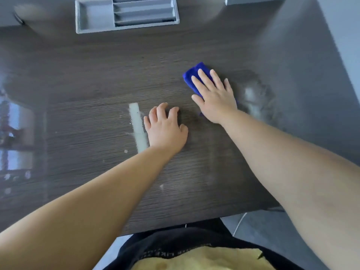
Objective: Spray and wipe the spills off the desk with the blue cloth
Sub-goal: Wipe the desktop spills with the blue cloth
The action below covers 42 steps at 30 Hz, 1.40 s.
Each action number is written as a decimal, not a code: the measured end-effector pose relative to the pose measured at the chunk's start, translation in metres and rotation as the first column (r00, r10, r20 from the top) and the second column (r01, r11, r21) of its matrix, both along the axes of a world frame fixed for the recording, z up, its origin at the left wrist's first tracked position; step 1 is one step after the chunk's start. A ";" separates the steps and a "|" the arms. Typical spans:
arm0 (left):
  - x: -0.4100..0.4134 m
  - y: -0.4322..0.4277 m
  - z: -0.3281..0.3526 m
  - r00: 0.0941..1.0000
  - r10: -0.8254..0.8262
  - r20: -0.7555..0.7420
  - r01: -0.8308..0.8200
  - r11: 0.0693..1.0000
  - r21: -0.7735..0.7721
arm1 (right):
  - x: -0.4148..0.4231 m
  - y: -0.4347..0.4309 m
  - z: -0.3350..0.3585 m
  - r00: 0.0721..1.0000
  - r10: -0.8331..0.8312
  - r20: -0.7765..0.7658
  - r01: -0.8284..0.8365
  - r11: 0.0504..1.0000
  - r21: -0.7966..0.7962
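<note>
Blue cloth point(194, 78) under flat right hand point(213, 98); left hand point(165, 129) empty, fingers curled, on desk point(87, 84)

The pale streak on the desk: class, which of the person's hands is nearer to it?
Left. The left hand rests right beside the pale streak, at its right edge. The right hand presses the blue cloth farther right.
</note>
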<state>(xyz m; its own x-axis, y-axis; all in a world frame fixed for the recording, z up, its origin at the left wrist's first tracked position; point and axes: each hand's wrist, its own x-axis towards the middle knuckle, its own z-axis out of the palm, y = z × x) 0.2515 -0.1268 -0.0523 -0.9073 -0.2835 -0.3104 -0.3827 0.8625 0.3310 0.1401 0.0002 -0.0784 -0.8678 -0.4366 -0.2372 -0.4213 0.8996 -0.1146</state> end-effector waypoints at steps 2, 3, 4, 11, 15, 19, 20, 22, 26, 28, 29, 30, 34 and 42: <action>0.002 0.006 0.000 0.999 -0.044 0.009 0.044 0.999 0.006 | -0.011 0.031 -0.001 0.975 -0.222 0.025 0.222 0.975 0.000; 0.003 0.010 0.000 0.998 -0.059 0.011 0.059 0.998 0.011 | -0.006 0.045 -0.001 0.946 -0.322 0.031 0.322 0.947 0.001; 0.005 0.013 -0.001 0.998 -0.069 0.013 0.069 0.997 0.017 | 0.005 0.052 -0.001 0.924 -0.382 0.028 0.382 0.924 0.006; 0.019 0.038 -0.004 0.984 -0.177 0.023 0.177 0.984 -0.003 | 0.054 0.045 0.002 0.991 -0.136 0.018 0.136 0.990 0.033; 0.020 0.046 -0.001 0.980 -0.199 0.027 0.199 0.980 -0.017 | 0.023 0.074 -0.001 0.955 -0.293 0.039 0.293 0.956 0.007; 0.029 0.060 0.001 0.977 -0.209 0.044 0.209 0.978 -0.017 | 0.059 0.098 -0.001 0.854 -0.519 0.032 0.518 0.854 0.037; 0.033 0.064 0.001 0.977 -0.211 0.043 0.212 0.977 -0.015 | 0.075 0.096 -0.001 0.855 -0.519 0.028 0.517 0.855 0.053; 0.038 0.071 0.001 0.976 -0.215 0.038 0.216 0.976 -0.017 | 0.098 0.086 -0.001 0.894 -0.448 0.022 0.446 0.893 0.056; 0.049 0.082 0.003 0.974 -0.222 0.031 0.223 0.974 -0.039 | 0.074 0.099 0.002 0.969 -0.241 0.049 0.241 0.971 0.001; 0.054 0.087 0.003 0.977 -0.211 0.036 0.212 0.977 -0.037 | 0.058 0.120 0.003 0.968 -0.244 0.064 0.244 0.970 0.012; 0.056 0.088 0.003 0.979 -0.201 0.042 0.202 0.979 -0.039 | 0.055 0.130 0.003 0.956 -0.285 0.071 0.285 0.958 0.017; 0.058 0.090 0.002 0.981 -0.190 0.046 0.192 0.981 -0.040 | 0.058 0.139 0.003 0.940 -0.333 0.073 0.333 0.943 0.019; 0.075 0.107 0.000 0.987 -0.152 0.050 0.154 0.987 -0.043 | 0.119 0.144 0.001 0.917 -0.398 0.033 0.397 0.917 0.029; 0.092 0.124 0.000 0.991 -0.129 0.041 0.132 0.989 -0.068 | 0.086 0.168 0.004 0.987 -0.148 0.057 0.147 0.989 0.023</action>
